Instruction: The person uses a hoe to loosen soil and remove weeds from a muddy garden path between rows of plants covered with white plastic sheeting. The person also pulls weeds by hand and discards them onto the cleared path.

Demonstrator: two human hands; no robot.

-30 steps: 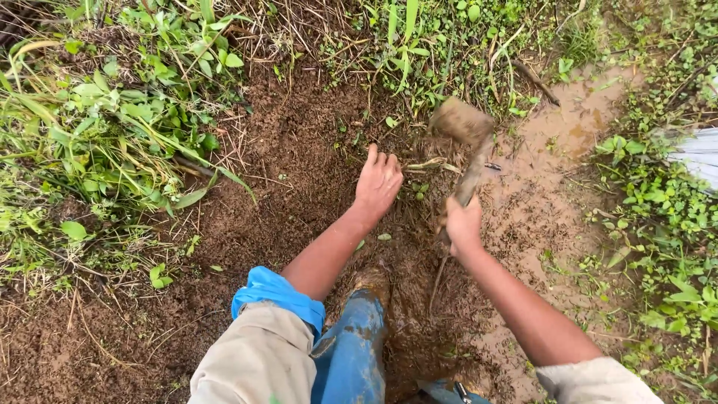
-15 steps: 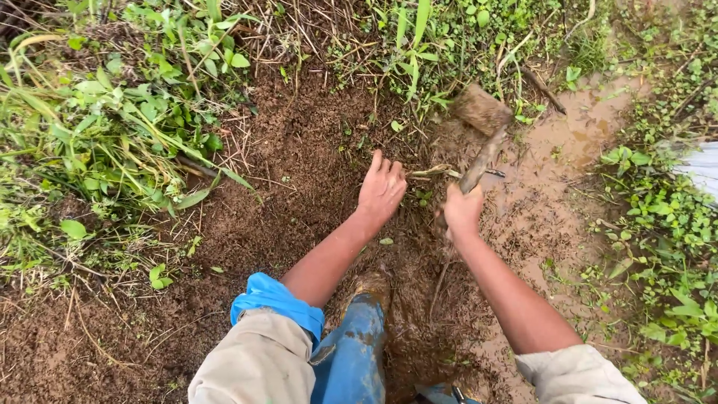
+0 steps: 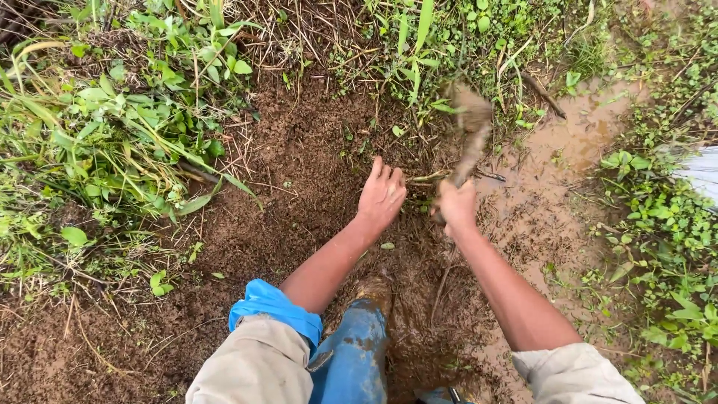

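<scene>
My right hand (image 3: 456, 206) grips the handle of a short mud-caked hoe (image 3: 471, 120), whose blade is blurred above the weeds at the far edge of the dug soil. My left hand (image 3: 381, 196) rests flat, fingers apart, on the wet brown soil (image 3: 299, 164), just left of the handle. A few dry stalks (image 3: 426, 178) lie between the two hands. My blue rubber boot (image 3: 359, 344), smeared with mud, stands in the churned earth below my forearms.
Thick green weeds and grass (image 3: 112, 112) fill the left side and the far edge. A muddy puddle (image 3: 568, 142) lies to the right, with low green plants (image 3: 666, 224) beyond it. A pale sheet (image 3: 699, 168) shows at the right edge.
The hoe blade has swung left and away from me, toward the weeds. My right hand moved slightly left with it. My left hand stays on the soil.
</scene>
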